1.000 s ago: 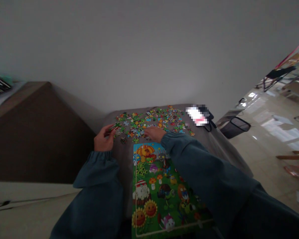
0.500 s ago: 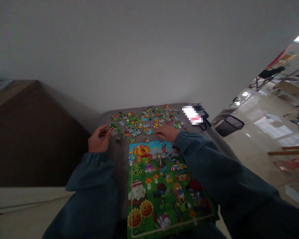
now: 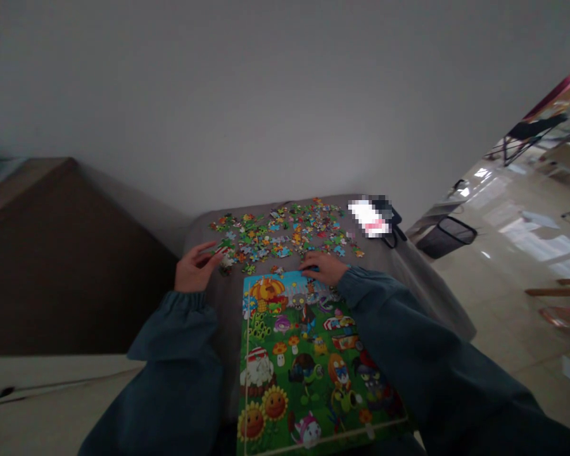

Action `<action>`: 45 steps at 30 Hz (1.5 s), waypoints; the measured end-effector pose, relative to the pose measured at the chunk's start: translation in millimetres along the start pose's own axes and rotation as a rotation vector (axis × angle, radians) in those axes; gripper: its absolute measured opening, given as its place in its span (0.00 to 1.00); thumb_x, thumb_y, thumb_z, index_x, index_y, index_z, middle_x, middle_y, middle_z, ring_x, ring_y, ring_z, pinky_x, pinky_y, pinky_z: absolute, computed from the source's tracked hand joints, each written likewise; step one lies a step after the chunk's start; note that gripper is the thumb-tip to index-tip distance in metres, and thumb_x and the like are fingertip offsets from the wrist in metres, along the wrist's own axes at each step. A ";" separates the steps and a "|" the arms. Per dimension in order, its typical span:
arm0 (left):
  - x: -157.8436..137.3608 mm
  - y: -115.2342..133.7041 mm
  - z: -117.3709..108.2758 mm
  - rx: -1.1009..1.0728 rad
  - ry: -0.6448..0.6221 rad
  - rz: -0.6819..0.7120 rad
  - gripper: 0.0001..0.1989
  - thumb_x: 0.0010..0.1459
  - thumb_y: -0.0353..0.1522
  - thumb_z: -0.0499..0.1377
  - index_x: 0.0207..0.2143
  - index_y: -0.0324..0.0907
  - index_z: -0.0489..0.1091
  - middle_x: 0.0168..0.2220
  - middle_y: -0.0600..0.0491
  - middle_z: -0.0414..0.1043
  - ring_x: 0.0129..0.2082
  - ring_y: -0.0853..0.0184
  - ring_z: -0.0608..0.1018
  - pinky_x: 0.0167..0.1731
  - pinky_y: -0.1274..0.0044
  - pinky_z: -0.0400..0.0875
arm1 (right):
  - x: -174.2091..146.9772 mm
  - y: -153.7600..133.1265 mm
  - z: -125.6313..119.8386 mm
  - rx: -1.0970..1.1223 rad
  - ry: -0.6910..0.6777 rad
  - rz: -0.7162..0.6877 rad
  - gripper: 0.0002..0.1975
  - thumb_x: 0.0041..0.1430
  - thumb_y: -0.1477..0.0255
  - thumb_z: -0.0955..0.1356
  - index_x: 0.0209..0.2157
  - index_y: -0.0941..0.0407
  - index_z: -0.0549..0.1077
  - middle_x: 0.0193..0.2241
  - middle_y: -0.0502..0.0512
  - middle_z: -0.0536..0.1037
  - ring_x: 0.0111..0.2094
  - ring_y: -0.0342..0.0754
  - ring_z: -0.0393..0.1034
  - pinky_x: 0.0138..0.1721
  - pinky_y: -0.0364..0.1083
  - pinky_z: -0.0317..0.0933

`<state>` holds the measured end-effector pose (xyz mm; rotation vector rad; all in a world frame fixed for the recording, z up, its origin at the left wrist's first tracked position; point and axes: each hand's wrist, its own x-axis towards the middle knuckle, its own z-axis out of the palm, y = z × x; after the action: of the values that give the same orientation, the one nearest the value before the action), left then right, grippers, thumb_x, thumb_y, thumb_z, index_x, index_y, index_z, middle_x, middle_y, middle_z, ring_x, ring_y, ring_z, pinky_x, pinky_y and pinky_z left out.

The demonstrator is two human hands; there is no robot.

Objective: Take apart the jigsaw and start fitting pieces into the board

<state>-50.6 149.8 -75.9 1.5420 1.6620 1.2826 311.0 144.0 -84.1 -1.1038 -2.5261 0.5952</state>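
Note:
My left hand (image 3: 194,268) is at the left edge of the loose jigsaw pieces (image 3: 261,235). Its thumb and forefinger close on a small puzzle piece (image 3: 223,251) with red and white on it. My right hand (image 3: 327,268) is bent over the top edge of a printed puzzle board (image 3: 313,380), fingertips pointing down and left. Something blue shows under those fingers; whether it is a piece or the board's printed sky, I cannot make out. The board shows cartoon plants and sunflowers on green, and my right sleeve covers part of its right side.
The pieces lie scattered on a grey cloth-covered surface (image 3: 408,278) against a pale wall (image 3: 266,101). A blurred-out white and dark item (image 3: 370,218) sits at its far right corner. A dark brown box-like piece of furniture (image 3: 71,266) stands left; a dark bin (image 3: 444,238) is right.
My right hand has drawn back from the pieces to the board's top edge. My left hand has shifted slightly right, and its piece has turned. The view has swung a little.

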 end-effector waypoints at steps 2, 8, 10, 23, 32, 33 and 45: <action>-2.6 4.1 1.7 0.011 -0.011 0.003 0.26 0.50 0.44 0.66 0.49 0.40 0.75 0.31 0.50 0.79 0.32 0.61 0.81 0.31 0.74 0.74 | -0.7 1.3 4.6 0.024 0.033 0.010 0.08 0.61 0.74 0.69 0.41 0.60 0.80 0.37 0.60 0.78 0.41 0.50 0.72 0.45 0.49 0.67; -3.7 4.5 3.4 0.133 0.152 0.165 0.18 0.53 0.40 0.65 0.43 0.40 0.77 0.31 0.51 0.79 0.29 0.66 0.79 0.32 0.75 0.76 | -2.7 5.5 12.1 0.089 0.095 0.006 0.07 0.62 0.72 0.70 0.40 0.58 0.79 0.35 0.59 0.77 0.40 0.50 0.71 0.44 0.50 0.66; -3.5 3.4 2.9 0.163 0.220 0.227 0.17 0.54 0.40 0.65 0.43 0.41 0.77 0.32 0.51 0.79 0.28 0.66 0.79 0.31 0.75 0.76 | -3.3 7.0 12.5 0.104 0.104 0.001 0.07 0.62 0.71 0.70 0.40 0.58 0.79 0.35 0.59 0.77 0.40 0.50 0.71 0.43 0.50 0.66; -1.9 4.8 -10.7 0.215 0.412 0.285 0.16 0.57 0.40 0.62 0.44 0.41 0.77 0.37 0.48 0.80 0.29 0.64 0.80 0.29 0.72 0.76 | -4.9 5.6 14.2 0.126 0.145 -0.006 0.06 0.62 0.71 0.70 0.39 0.57 0.79 0.35 0.58 0.77 0.40 0.50 0.71 0.44 0.50 0.66; -0.4 5.7 -9.3 0.165 0.469 0.240 0.23 0.53 0.41 0.65 0.49 0.41 0.74 0.36 0.50 0.78 0.29 0.67 0.78 0.32 0.73 0.75 | -5.3 6.6 15.4 0.129 0.158 -0.009 0.07 0.63 0.72 0.68 0.38 0.56 0.79 0.34 0.57 0.77 0.39 0.49 0.71 0.43 0.50 0.66; 0.2 4.5 -9.4 0.169 0.480 0.252 0.22 0.53 0.41 0.64 0.48 0.40 0.75 0.37 0.50 0.78 0.30 0.67 0.78 0.33 0.73 0.75 | -5.3 6.9 15.6 0.128 0.159 -0.008 0.07 0.63 0.72 0.68 0.38 0.56 0.79 0.34 0.58 0.77 0.39 0.49 0.71 0.44 0.50 0.66; 1.2 -2.0 -8.7 0.221 0.487 0.313 0.18 0.58 0.40 0.62 0.46 0.40 0.76 0.41 0.48 0.79 0.30 0.68 0.78 0.34 0.74 0.74 | -5.9 7.3 15.1 0.115 0.160 -0.017 0.08 0.63 0.74 0.66 0.39 0.58 0.79 0.35 0.59 0.77 0.39 0.50 0.71 0.44 0.50 0.66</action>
<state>-59.3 148.7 -73.9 1.7730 1.9645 1.8019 312.6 140.4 -101.4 -1.0448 -2.3323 0.6136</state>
